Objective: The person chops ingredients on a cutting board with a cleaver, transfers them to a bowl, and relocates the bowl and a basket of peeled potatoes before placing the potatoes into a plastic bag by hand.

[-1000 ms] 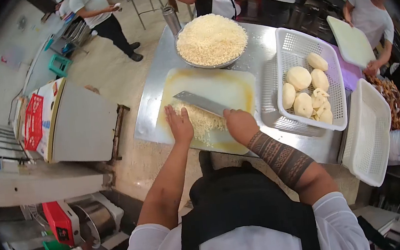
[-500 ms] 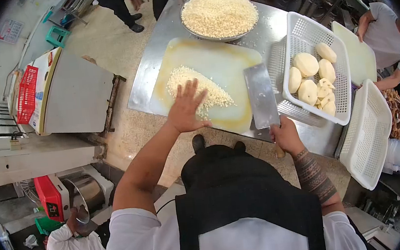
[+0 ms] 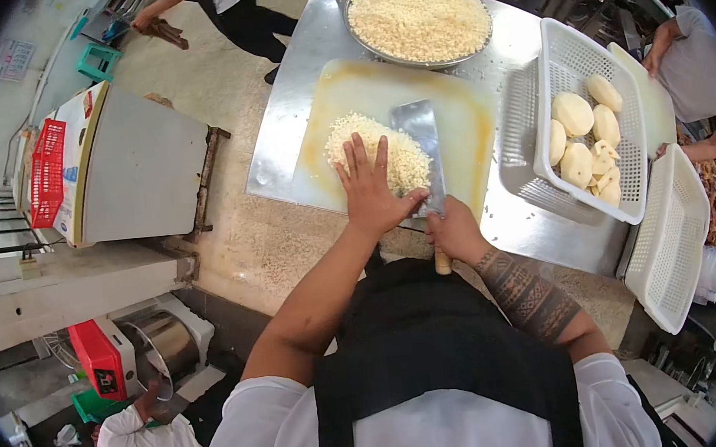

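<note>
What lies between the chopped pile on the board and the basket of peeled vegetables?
The head view shows the cleaver beside the pile, then part of the cutting board, then a strip of metal table.

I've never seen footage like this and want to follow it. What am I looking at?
There is no robot here: the view comes from a camera worn on a person's head, looking down at their own bare hands. The left hand spreads its fingers over a pile of pale chopped pieces. The right hand holds a cleaver, its blade beside the pile. Under both lies a cutting board on a metal table. Nearby are a heaped bowl and a white basket of peeled vegetables.
</note>
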Tool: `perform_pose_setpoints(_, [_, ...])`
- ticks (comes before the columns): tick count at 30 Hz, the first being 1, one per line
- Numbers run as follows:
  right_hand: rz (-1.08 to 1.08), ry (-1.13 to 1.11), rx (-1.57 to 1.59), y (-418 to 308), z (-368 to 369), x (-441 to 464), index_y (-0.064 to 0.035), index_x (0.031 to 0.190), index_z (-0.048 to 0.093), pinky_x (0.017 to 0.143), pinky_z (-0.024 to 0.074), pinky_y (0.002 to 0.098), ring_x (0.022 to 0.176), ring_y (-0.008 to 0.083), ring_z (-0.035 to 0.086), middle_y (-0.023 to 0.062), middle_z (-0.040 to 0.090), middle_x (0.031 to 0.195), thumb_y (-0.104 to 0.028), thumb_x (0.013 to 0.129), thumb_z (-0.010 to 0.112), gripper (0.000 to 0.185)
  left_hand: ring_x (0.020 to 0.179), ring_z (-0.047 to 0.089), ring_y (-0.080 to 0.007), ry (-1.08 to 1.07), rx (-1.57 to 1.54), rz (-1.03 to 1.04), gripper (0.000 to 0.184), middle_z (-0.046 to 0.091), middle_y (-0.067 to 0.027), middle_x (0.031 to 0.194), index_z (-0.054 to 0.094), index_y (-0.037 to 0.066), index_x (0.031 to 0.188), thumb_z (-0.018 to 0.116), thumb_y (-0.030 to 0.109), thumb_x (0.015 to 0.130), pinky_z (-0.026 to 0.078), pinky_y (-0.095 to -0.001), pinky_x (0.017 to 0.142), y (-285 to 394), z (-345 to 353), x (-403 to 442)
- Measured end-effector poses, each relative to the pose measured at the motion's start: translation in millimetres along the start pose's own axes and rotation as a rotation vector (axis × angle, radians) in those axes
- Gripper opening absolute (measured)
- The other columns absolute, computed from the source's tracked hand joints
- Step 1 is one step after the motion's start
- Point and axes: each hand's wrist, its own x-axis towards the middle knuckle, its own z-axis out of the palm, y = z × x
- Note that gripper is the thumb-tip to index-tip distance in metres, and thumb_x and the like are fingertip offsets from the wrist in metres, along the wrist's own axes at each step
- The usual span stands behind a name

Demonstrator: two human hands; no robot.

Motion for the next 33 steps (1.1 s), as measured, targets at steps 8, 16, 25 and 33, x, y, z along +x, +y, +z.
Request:
perform_pose_setpoints(8, [-0.021,-0.205,0.182,-5.6,24.8,26.8,0.0042,0.108,0.053,0.056,0.0551,0.0369,0.062,0.0204,0.066,0.011,0.065,0.078,-0.01,0.099,0.059,0.018,0.154,0.014,-0.0543,0.008,-0.023,-0.018,0.11,0.016,-0.0322,0.167,0.035,0.013,0.162,0.077,0.069,0.077,0.015,-0.0718,0.119,-5.9,2.3,3.9])
perform_pose_setpoints(16, [-0.067,-0.21,0.318,-30.2,-4.5,-4.9,0.0003,0.108,0.054,0.061,0.0546,0.0347,0.066,0.0165,0.064,0.0076,0.063,0.082,-0.007,0.1,0.058,0.012,0.153,0.017,-0.0555,0.059,-0.022,0.096,0.103,0.019,-0.033,0.166,0.039,0.016,0.161,0.079,0.063,0.078,0.018,-0.0704,0.119,31.1,-19.8,25.1])
perform_pose_setpoints(25, [-0.224,-0.115,0.234,-120.3,-96.0,57.8,-0.0005,0.1,0.054,0.059,0.0552,0.0333,0.064,0.0176,0.064,0.0081,0.064,0.08,-0.006,0.097,0.058,0.007,0.147,0.025,-0.0596,0.285,-0.039,0.272,0.1,0.024,-0.0334,0.163,0.043,0.015,0.159,0.079,0.062,0.078,0.025,-0.0705,0.117,69.6,-25.7,169.3])
perform_pose_setpoints(33, [-0.249,-0.139,0.277,-141.3,-156.5,156.6,0.0,0.097,0.055,0.058,0.0547,0.0333,0.06,0.0171,0.063,0.0076,0.064,0.077,-0.008,0.099,0.06,0.01,0.152,0.019,-0.0533,0.239,0.052,0.228,0.095,0.025,-0.0316,0.163,0.044,0.013,0.157,0.079,0.059,0.081,0.021,-0.0617,0.123,67.5,8.7,292.4])
